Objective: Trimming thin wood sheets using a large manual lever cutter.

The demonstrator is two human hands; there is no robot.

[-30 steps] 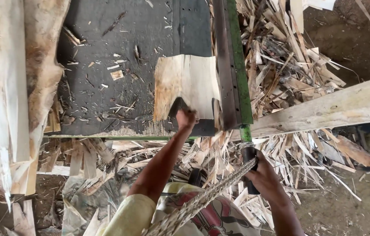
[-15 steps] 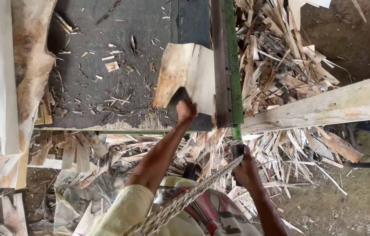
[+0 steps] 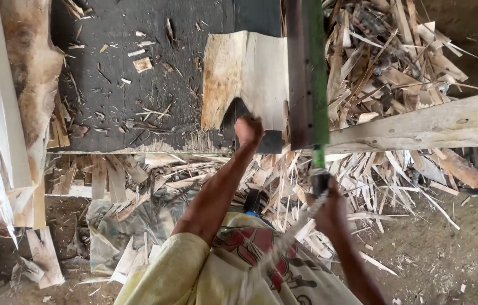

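A pale thin wood sheet (image 3: 250, 68) lies on the dark worktable (image 3: 137, 73), its right edge against a long green and dark cutting bar (image 3: 312, 73). My left hand (image 3: 248, 130) pinches the sheet's near edge at a notch. Below the table edge, my right hand (image 3: 329, 212) is closed around the black handle at the bar's near end. A twisted rope (image 3: 284, 240) runs from that handle down toward my body.
A stack of rough bark-edged veneer (image 3: 19, 96) lies along the left. Wood strips and offcuts (image 3: 386, 62) are heaped right of the bar and under the table. A pale wooden beam (image 3: 431, 121) crosses at the right, above a dirt floor (image 3: 448, 248).
The view has shifted slightly. Both hands keep their hold, the left on the sheet's near edge, the right on the bar's handle.
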